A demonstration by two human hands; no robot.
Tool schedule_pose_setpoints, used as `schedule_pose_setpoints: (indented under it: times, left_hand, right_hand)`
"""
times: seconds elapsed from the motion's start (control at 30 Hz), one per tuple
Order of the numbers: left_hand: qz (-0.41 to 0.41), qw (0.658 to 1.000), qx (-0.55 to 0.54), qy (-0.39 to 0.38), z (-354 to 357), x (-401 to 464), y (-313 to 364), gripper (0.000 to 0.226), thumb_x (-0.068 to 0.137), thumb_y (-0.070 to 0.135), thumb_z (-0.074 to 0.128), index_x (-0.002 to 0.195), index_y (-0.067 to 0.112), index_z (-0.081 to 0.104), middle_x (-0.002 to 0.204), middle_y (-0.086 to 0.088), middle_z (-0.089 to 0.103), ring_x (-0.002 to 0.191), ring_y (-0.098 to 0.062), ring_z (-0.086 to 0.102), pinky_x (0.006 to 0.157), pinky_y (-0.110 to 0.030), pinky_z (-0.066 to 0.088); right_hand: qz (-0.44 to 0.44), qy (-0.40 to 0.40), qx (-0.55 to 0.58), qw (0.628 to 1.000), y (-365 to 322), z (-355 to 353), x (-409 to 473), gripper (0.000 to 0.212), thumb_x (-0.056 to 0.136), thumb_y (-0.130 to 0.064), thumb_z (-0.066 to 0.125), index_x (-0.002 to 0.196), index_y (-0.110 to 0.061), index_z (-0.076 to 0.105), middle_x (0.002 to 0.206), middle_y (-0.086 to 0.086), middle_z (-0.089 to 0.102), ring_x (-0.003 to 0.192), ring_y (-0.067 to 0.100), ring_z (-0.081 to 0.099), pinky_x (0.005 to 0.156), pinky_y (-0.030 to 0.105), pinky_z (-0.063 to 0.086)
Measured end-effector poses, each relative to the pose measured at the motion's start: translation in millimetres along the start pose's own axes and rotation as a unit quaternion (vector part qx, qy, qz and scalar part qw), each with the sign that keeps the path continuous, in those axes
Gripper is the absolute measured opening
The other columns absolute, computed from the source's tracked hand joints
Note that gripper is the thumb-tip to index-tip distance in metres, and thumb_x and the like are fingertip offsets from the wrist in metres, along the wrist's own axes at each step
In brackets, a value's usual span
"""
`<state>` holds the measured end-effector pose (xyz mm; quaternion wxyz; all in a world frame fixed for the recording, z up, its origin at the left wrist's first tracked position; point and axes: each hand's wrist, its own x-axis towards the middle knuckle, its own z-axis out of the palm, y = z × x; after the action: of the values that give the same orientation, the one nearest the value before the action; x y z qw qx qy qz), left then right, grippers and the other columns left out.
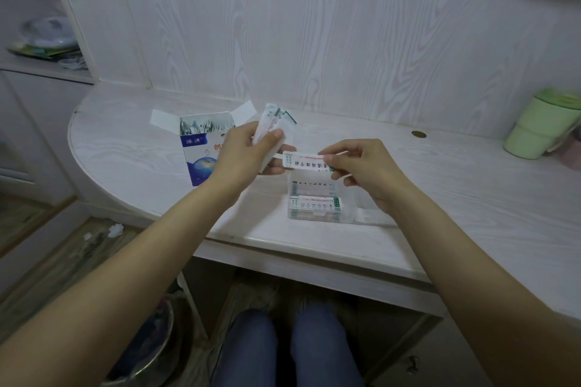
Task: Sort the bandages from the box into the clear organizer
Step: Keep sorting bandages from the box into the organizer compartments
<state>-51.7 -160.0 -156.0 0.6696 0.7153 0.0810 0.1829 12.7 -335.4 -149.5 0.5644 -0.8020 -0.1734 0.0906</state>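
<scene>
Head view: left hand (248,148) grips a white wrapped-bandage stack (270,126); right hand (355,163) pinches one printed bandage strip (306,162), best lowered flat into the clear plastic organizer (317,203) just below it.

The light is dim, flat and cool, giving the pale wood-grain wall (314,25) and the counter (440,198) a faint violet cast. No bright source or glare shows; shadows are soft, deepest under the counter and around the knees (283,349). A dark, smeared shape covers the top right corner. Wide-angle distortion bends the counter's edge and stretches the forearms toward the lower corners. The centre is fairly sharp, though small print is unreadable; the green cup (540,126) and the shelf clutter (47,41) at the sides are blurred.
</scene>
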Motion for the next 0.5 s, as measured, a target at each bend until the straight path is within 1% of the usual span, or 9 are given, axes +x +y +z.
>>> schedule_pose_setpoints:
  times: [0.07, 0.13, 0.23, 0.3, 0.33, 0.4, 0.47, 0.5]
  left_hand:
    - [0.007, 1.000, 0.008, 0.019, -2, -1, 0, 0.019, 0.098, 0.017, 0.050, 0.112, 0.009, 0.058, 0.083, -0.007, 0.072, 0.060, -0.016, 0.069, 0.060, -0.026, 0.059]
    - [0.021, 0.999, 0.021, 0.019, -2, -4, 3, 0.016, 0.098, 0.017, 0.050, 0.111, 0.012, 0.058, 0.085, -0.007, 0.072, 0.062, -0.019, 0.070, 0.061, -0.028, 0.059]
    - [0.035, 0.999, 0.037, 0.003, 1, -10, 8, 0.015, 0.098, 0.018, 0.049, 0.110, 0.013, 0.058, 0.085, -0.008, 0.072, 0.063, -0.020, 0.071, 0.063, -0.030, 0.058]
    - [0.033, 0.999, 0.041, -0.005, 3, -12, 9, 0.017, 0.098, 0.018, 0.049, 0.112, 0.011, 0.057, 0.085, -0.007, 0.072, 0.062, -0.020, 0.071, 0.062, -0.031, 0.058]
    - [0.031, 0.999, 0.040, -0.007, 5, -13, 9, 0.018, 0.098, 0.018, 0.049, 0.112, 0.010, 0.057, 0.085, -0.008, 0.072, 0.061, -0.020, 0.071, 0.062, -0.030, 0.058]
    - [0.026, 0.999, 0.035, -0.013, 8, -15, 10, 0.018, 0.099, 0.018, 0.049, 0.113, 0.010, 0.056, 0.085, -0.008, 0.071, 0.061, -0.019, 0.071, 0.061, -0.030, 0.058]
    - [0.025, 0.999, 0.029, -0.020, 12, -17, 12, 0.017, 0.099, 0.018, 0.049, 0.112, 0.011, 0.056, 0.084, -0.007, 0.072, 0.061, -0.020, 0.071, 0.061, -0.029, 0.058]
    - [0.026, 0.999, 0.026, -0.024, 13, -19, 12, 0.015, 0.099, 0.018, 0.049, 0.109, 0.012, 0.057, 0.083, -0.006, 0.072, 0.061, -0.020, 0.071, 0.061, -0.029, 0.058]
  right_hand:
    - [0.013, 0.005, -0.034, 0.999, 5, -2, -4, 0.008, 0.086, -0.008, 0.066, 0.088, -0.011, 0.073, 0.074, 0.006, 0.069, 0.051, 0.002, 0.057, 0.050, 0.017, 0.041]
    - [0.012, 0.016, -0.081, 0.997, 11, -4, -6, 0.008, 0.084, -0.009, 0.068, 0.082, -0.015, 0.073, 0.067, 0.004, 0.067, 0.052, 0.004, 0.056, 0.051, 0.018, 0.038]
    - [0.007, 0.011, -0.151, 0.988, 16, -4, -9, 0.008, 0.084, -0.011, 0.068, 0.080, -0.016, 0.073, 0.060, 0.002, 0.063, 0.054, 0.009, 0.055, 0.045, 0.013, 0.035]
    - [0.002, 0.007, -0.199, 0.980, 17, -4, -11, 0.007, 0.084, -0.012, 0.068, 0.080, -0.014, 0.074, 0.061, 0.000, 0.063, 0.053, 0.007, 0.054, 0.042, 0.008, 0.035]
    - [-0.001, 0.004, -0.219, 0.976, 18, -3, -12, 0.007, 0.083, -0.012, 0.068, 0.079, -0.015, 0.074, 0.062, -0.001, 0.063, 0.054, 0.006, 0.054, 0.046, 0.010, 0.039]
    - [-0.002, 0.002, -0.246, 0.969, 20, -1, -13, 0.009, 0.081, -0.015, 0.069, 0.075, -0.020, 0.073, 0.067, -0.003, 0.065, 0.061, 0.010, 0.056, 0.062, 0.022, 0.048]
    - [0.001, 0.006, -0.268, 0.963, 21, 3, -12, 0.012, 0.078, -0.018, 0.071, 0.071, -0.027, 0.071, 0.073, -0.005, 0.067, 0.074, 0.015, 0.061, 0.074, 0.034, 0.053]
    - [0.000, 0.007, -0.280, 0.960, 21, 5, -12, 0.011, 0.078, -0.019, 0.071, 0.071, -0.027, 0.071, 0.076, -0.006, 0.068, 0.080, 0.016, 0.063, 0.077, 0.037, 0.054]
